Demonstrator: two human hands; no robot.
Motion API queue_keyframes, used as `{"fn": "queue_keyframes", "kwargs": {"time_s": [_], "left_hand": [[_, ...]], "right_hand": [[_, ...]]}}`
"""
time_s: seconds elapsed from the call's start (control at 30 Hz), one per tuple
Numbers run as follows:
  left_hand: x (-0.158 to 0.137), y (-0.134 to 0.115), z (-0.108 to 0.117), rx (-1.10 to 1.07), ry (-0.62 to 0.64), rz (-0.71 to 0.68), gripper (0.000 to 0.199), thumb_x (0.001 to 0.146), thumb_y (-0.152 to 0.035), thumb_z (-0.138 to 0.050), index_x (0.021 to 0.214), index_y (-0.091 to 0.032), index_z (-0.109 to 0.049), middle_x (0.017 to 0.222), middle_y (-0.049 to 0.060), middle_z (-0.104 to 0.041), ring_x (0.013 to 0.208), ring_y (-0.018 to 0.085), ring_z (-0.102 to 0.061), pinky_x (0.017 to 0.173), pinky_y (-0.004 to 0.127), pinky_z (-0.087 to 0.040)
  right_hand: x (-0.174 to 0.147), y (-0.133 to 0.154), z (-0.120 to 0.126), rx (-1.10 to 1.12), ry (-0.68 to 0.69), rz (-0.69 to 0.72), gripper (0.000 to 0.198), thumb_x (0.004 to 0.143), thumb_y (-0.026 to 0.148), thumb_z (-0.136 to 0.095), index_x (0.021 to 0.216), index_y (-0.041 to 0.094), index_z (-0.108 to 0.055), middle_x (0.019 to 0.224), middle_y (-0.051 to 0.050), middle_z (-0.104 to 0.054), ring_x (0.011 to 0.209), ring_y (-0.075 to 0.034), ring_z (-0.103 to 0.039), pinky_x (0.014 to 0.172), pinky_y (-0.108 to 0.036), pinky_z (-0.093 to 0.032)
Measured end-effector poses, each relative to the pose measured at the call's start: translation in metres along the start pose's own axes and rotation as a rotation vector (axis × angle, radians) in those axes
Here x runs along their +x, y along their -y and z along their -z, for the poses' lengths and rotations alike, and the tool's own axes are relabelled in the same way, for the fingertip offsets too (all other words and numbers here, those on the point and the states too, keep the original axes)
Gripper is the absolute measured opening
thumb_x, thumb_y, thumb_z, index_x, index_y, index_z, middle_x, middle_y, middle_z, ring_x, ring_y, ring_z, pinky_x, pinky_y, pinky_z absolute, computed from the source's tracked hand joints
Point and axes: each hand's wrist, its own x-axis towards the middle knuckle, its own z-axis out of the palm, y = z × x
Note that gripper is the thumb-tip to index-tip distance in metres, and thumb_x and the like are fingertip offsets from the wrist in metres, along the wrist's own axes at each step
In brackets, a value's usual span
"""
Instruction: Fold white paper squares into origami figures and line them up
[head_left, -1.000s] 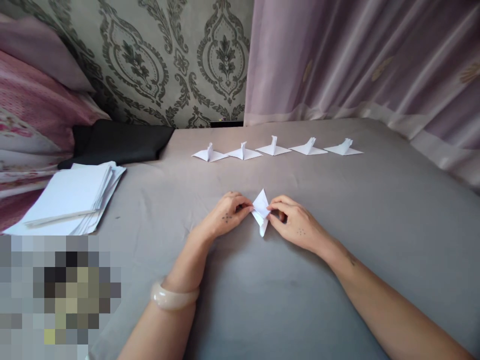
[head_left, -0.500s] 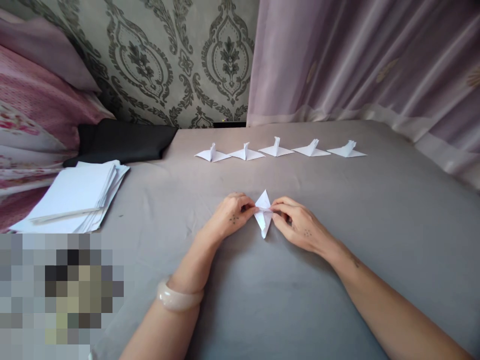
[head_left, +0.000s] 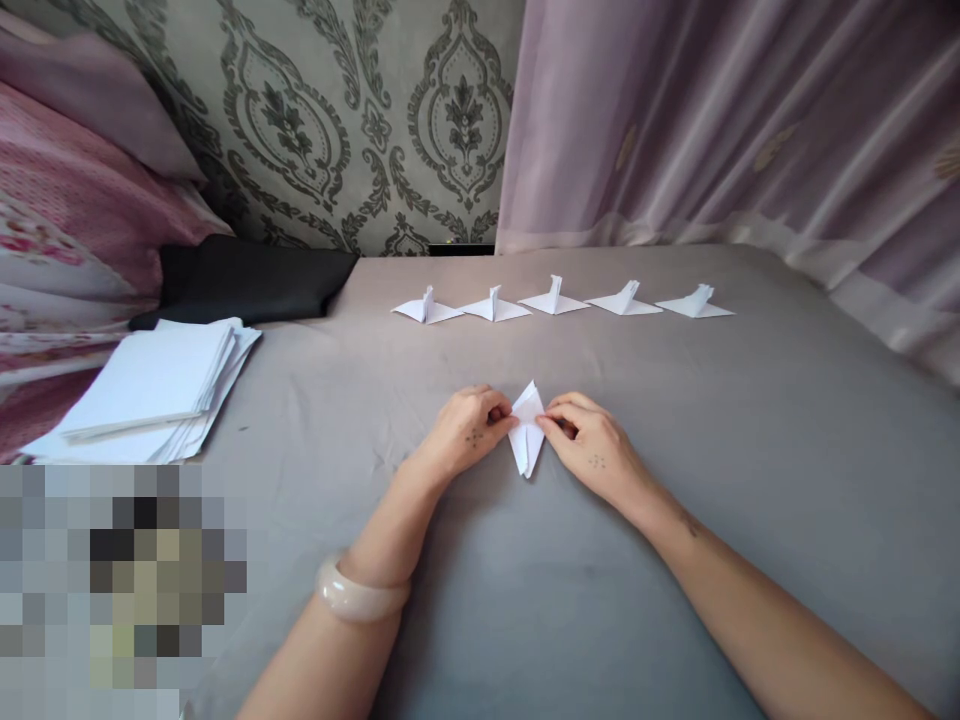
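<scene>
Left hand: the left hand point(head_left: 469, 435) lay knuckles up on the grey sheet point(head_left: 750, 450), its fingertips pinching the left edge of the folded paper point(head_left: 526, 432).
Right hand: the right hand point(head_left: 592, 455) lay opposite, its thumb and forefinger pinching the paper's right edge.
Folded paper: a small white kite-like shape, held between the two sets of fingertips and resting on the sheet; one point reached away beyond the fingers, the longer point ran back toward the wrists.
Bracelet: a pale bangle point(head_left: 362, 592) sat on the left wrist, well behind the fingers.
Finished pieces: a row of five white folded figures point(head_left: 553, 300) stood well beyond the fingertips, side by side and apart from each other, each with a small upright part.
Paper stack: a pile of white sheets point(head_left: 150, 385) lay far to the left of the left hand's fingers.
Black cloth: a dark folded cloth point(head_left: 247, 280) lay beyond the stack, against the patterned wall point(head_left: 360, 110).
Curtain: a mauve curtain point(head_left: 735, 120) hung beyond and to the right of the fingers.
</scene>
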Motion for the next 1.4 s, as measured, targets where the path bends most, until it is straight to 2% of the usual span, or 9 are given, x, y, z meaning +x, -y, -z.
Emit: {"fn": "queue_keyframes", "kwargs": {"time_s": [0.27, 0.43, 0.67, 0.83, 1.13, 1.23, 1.33, 1.4], "left_hand": [[0.000, -0.003, 0.000, -0.005, 0.010, 0.044, 0.009, 0.083, -0.024, -0.063, 0.080, -0.016, -0.064, 0.080, 0.003, -0.061, 0.072, 0.015, -0.056, 0.065, 0.025, -0.042], [0.001, -0.002, 0.001, -0.027, 0.007, 0.061, 0.008, 0.083, -0.023, -0.063, 0.080, -0.016, -0.066, 0.080, 0.003, -0.062, 0.072, 0.014, -0.056, 0.066, 0.025, -0.041], [0.002, -0.006, 0.001, 0.026, 0.003, 0.066, 0.016, 0.089, -0.024, -0.056, 0.081, -0.016, -0.068, 0.079, 0.004, -0.064, 0.070, 0.015, -0.055, 0.066, 0.026, -0.040], [0.003, -0.005, -0.003, 0.054, -0.025, 0.064, 0.014, 0.088, -0.023, -0.058, 0.078, -0.016, -0.065, 0.078, 0.003, -0.062, 0.067, 0.014, -0.053, 0.065, 0.026, -0.040], [0.002, 0.000, -0.009, 0.064, -0.042, 0.071, 0.012, 0.086, -0.023, -0.060, 0.075, -0.018, -0.058, 0.077, 0.002, -0.061, 0.069, 0.015, -0.052, 0.065, 0.027, -0.039], [0.002, -0.001, -0.012, 0.084, -0.087, 0.103, 0.007, 0.086, -0.024, -0.060, 0.083, -0.019, -0.056, 0.077, 0.002, -0.060, 0.074, 0.017, -0.054, 0.068, 0.029, -0.041], [0.001, -0.004, -0.014, 0.132, -0.108, 0.026, 0.002, 0.089, -0.020, -0.055, 0.089, -0.019, -0.055, 0.083, 0.003, -0.061, 0.080, 0.019, -0.053, 0.073, 0.031, -0.043], [-0.001, -0.009, -0.016, 0.200, -0.082, -0.059, 0.010, 0.093, -0.018, -0.046, 0.089, -0.018, -0.056, 0.089, 0.005, -0.061, 0.084, 0.020, -0.052, 0.077, 0.031, -0.044]], "right_hand": [[0.002, -0.004, -0.005, 0.016, -0.054, -0.012, 0.016, 0.085, 0.033, -0.059, 0.076, 0.021, -0.067, 0.094, -0.003, -0.067, 0.066, -0.013, -0.059, 0.067, -0.028, -0.045], [0.002, -0.004, -0.004, -0.003, -0.029, -0.040, 0.017, 0.083, 0.033, -0.061, 0.072, 0.021, -0.065, 0.096, -0.003, -0.066, 0.063, -0.011, -0.057, 0.065, -0.028, -0.044], [0.003, -0.003, -0.002, 0.039, -0.019, -0.055, 0.022, 0.086, 0.034, -0.057, 0.073, 0.021, -0.068, 0.097, -0.003, -0.067, 0.065, -0.012, -0.059, 0.067, -0.028, -0.045], [0.005, -0.003, -0.003, 0.038, -0.044, -0.089, 0.019, 0.082, 0.032, -0.061, 0.068, 0.021, -0.065, 0.094, -0.002, -0.067, 0.065, -0.012, -0.058, 0.069, -0.028, -0.044], [0.006, 0.001, -0.002, -0.002, 0.009, -0.139, 0.018, 0.082, 0.032, -0.061, 0.068, 0.021, -0.063, 0.097, -0.002, -0.064, 0.069, -0.012, -0.058, 0.071, -0.029, -0.043], [0.005, 0.001, -0.003, -0.018, -0.013, -0.156, 0.016, 0.082, 0.033, -0.063, 0.073, 0.021, -0.060, 0.091, -0.001, -0.061, 0.066, -0.013, -0.056, 0.068, -0.029, -0.043], [0.003, 0.001, -0.004, -0.044, -0.038, -0.090, 0.011, 0.083, 0.031, -0.063, 0.079, 0.022, -0.060, 0.086, -0.001, -0.060, 0.066, -0.013, -0.056, 0.067, -0.028, -0.043], [0.000, 0.003, -0.004, -0.074, -0.028, -0.002, 0.007, 0.087, 0.027, -0.058, 0.084, 0.022, -0.062, 0.088, -0.002, -0.062, 0.073, -0.015, -0.059, 0.070, -0.028, -0.044]]}}
